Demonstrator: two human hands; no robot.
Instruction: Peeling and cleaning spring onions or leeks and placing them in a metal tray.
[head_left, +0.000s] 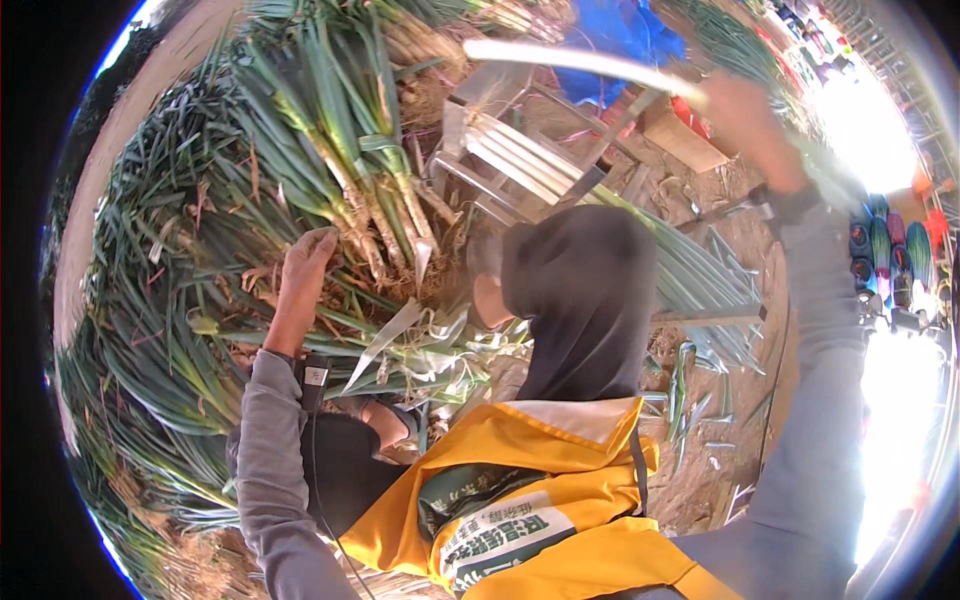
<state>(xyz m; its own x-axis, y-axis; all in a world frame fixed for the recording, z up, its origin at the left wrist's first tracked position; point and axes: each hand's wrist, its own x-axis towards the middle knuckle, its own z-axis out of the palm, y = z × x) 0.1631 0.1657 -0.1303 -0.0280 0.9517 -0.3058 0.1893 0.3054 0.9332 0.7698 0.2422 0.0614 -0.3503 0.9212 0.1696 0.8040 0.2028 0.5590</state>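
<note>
My right hand (745, 120), smeared by motion, is raised at the upper right and closed around a green onion (575, 62). Its long white stalk points left, and its blurred leaves trail behind the hand. Near the middle left, my left hand (308, 262) has its fingers pressed together beside a heap of unpeeled green onions (345, 190) with brown roots; whatever it pinches is too small to make out. Below the raised stalk, several peeled green onions (510, 150) lie across a metal stand (450, 130), their leaves stretching to the lower right.
Piled green onions (150, 300) fill the left side. Loose pale husks (400, 345) lie before my legs. A blue plastic sheet (625, 45) and a cardboard box (685, 135) sit beyond the stand. Scraps of leaf (680, 390) are strewn on the brown ground (735, 410).
</note>
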